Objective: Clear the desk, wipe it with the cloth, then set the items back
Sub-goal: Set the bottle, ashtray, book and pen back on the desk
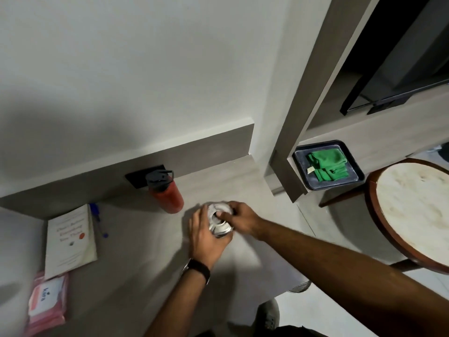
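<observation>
A silver can (220, 221) stands on the grey desk (136, 271), held from both sides. My left hand (206, 237) wraps its near side and my right hand (239, 218) grips its top and far side. A red bottle (167, 193) with a black lid stands just behind, against the back panel. Further left lie a white book (70, 239), a blue pen (98, 218) beside it, and a pink wipes pack (46, 302) at the desk's left end. The folded green cloth (326, 165) lies in a dark tray (357, 175) on the shelf to the right.
A round table (413, 203) with a brown rim stands at the right, close to the tray. A black wall socket (139, 177) sits behind the bottle. A dark screen (398, 69) occupies the upper right alcove. My shoe (268, 314) shows on the floor below.
</observation>
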